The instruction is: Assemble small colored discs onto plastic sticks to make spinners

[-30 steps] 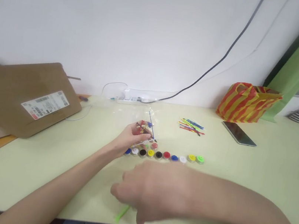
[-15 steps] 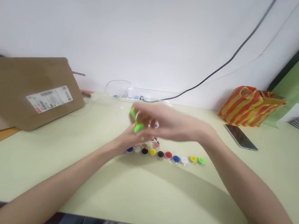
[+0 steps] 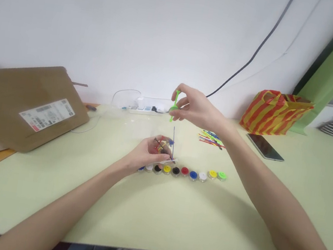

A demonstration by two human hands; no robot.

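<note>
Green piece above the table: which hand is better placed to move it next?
Probably the right hand: it pinches the green piece, while the left hand holds other coloured pieces lower down.

Green disc (image 3: 173, 108) around near-upright stick (image 3: 177, 95)

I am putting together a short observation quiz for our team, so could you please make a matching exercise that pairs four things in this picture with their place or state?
Things:
1. right hand
2. phone
3. round discs
4. left hand

Places and states:
A. lies flat in front of the striped bag
B. holds a cluster of thin coloured sticks
C. raised, holding a bright green piece
D. set out in a row, in several colours

Right pairs: 1-C, 2-A, 3-D, 4-B
</note>
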